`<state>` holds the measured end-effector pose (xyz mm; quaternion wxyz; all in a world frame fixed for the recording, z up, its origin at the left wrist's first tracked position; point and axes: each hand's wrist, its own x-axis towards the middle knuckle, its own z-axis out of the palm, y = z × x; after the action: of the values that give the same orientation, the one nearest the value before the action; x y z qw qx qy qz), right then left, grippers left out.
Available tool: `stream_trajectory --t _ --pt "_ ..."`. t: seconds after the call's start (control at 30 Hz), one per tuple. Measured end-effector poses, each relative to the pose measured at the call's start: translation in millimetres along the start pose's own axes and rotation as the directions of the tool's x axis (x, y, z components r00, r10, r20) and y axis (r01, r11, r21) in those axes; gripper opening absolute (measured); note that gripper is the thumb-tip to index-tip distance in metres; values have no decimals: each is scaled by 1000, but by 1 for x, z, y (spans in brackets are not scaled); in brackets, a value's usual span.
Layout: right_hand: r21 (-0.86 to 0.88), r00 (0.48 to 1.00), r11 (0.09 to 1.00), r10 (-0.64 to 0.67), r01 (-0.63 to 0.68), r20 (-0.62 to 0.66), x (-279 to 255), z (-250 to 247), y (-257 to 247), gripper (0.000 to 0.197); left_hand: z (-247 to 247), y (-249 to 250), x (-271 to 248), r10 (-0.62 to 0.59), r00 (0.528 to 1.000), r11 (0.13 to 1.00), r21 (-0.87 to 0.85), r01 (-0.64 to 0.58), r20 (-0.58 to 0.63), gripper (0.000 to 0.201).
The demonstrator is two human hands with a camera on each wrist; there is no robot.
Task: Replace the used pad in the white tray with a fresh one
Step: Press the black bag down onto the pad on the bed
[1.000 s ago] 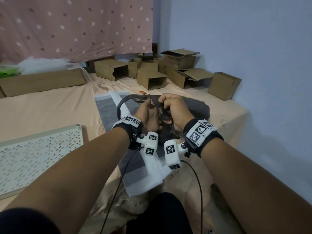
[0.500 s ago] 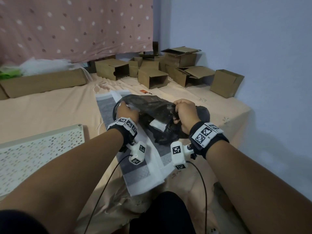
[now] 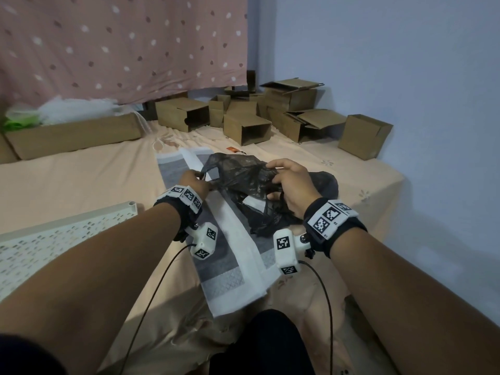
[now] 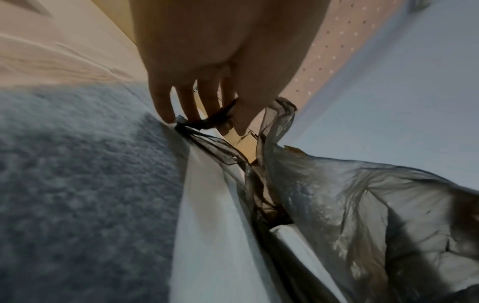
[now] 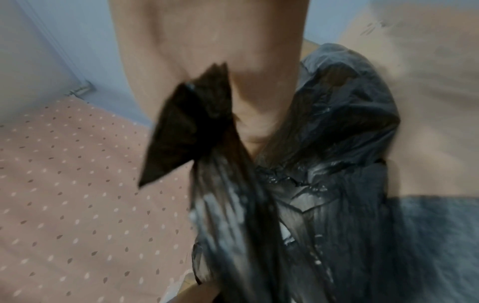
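A thin black plastic bag (image 3: 243, 182) lies on a grey and white pad (image 3: 216, 247) spread on the bed. Something white and folded (image 3: 254, 204) shows through the bag's mouth. My left hand (image 3: 198, 182) pinches one bag handle (image 4: 207, 121) at the left. My right hand (image 3: 286, 182) grips the other handle (image 5: 186, 127) at the right, pulling the mouth wide. The white perforated tray (image 3: 48, 239) lies at the left, apart from both hands.
Several open cardboard boxes (image 3: 249, 128) stand at the back against the blue wall (image 3: 405, 77). A long flat box (image 3: 73, 136) lies at the back left under a dotted pink curtain (image 3: 121, 44). The bed edge runs close on the right.
My hands were together over the bag a second ago. They have moved apart, each with a handle, and the bag has opened and spread over the pad.
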<state>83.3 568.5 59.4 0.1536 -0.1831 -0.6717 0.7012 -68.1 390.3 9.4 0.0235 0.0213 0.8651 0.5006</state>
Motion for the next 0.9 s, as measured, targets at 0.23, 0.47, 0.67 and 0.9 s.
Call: stream_trajectory --t 0.23,0.47,0.67,0.9 --pt "-204 994 974 -106 98 -31 2 14 1 32 -7 30 -26 28 999 992 -127 -22 46 34" --pt "59 998 997 -50 48 33 -3 47 4 25 -23 67 -55 62 876 911 -386 147 479 35" --pt "97 982 994 -65 48 178 1 46 7 27 -33 76 -68 288 870 916 151 -373 400 20" --pt "-37 993 996 -78 81 92 2 39 6 17 -32 73 -73 365 742 725 328 -605 563 23"
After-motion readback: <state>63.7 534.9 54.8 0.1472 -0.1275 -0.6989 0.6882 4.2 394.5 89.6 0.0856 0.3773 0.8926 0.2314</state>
